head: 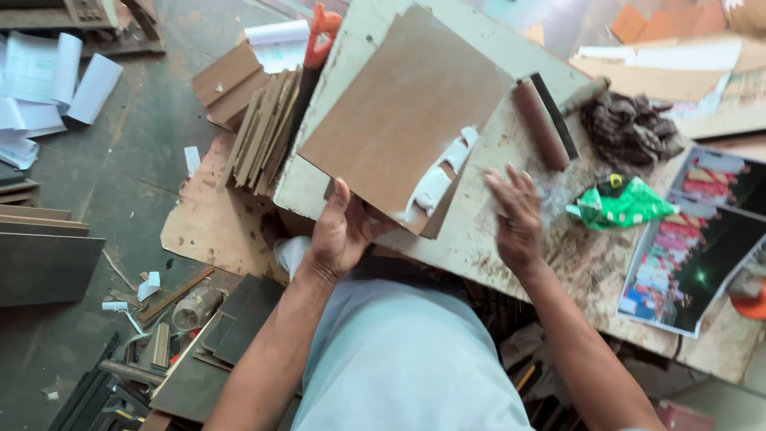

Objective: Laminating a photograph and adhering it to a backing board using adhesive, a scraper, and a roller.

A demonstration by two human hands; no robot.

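Your left hand (339, 231) grips the brown board (403, 112) at its near edge while your right hand (517, 214) hovers open over the table (511, 239), holding nothing.

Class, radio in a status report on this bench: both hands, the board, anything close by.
Left hand grips brown board at its near edge. Right hand open, flat on the bench, blurred. White strip curls off the board's corner. Roller beside the board.
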